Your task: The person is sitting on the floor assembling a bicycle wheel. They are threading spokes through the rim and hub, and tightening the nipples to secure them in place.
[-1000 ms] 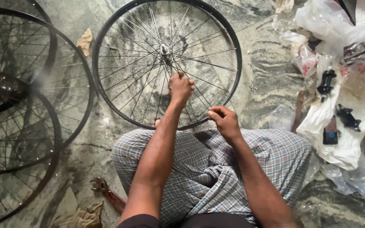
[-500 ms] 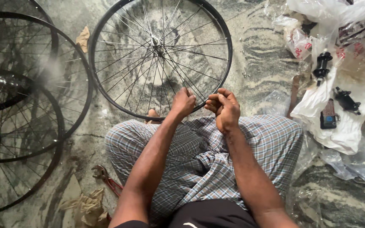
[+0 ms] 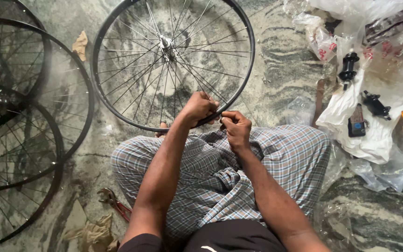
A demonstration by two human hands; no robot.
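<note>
Gripping wheel rim [image 3: 117, 109], left hand [image 3: 200, 108] hiding right hand's [image 3: 235, 127] fingertips

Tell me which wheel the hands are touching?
The wheel right in front of the knees. The left hand grips its near rim and the right hand is beside it. The other wheels lie untouched at the left.

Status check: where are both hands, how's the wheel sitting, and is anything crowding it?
Left hand gripping wheel rim at near edge. Right hand pinched shut beside it, contents hidden. Stacked wheels close on one side, plastic bags on the other.
</note>
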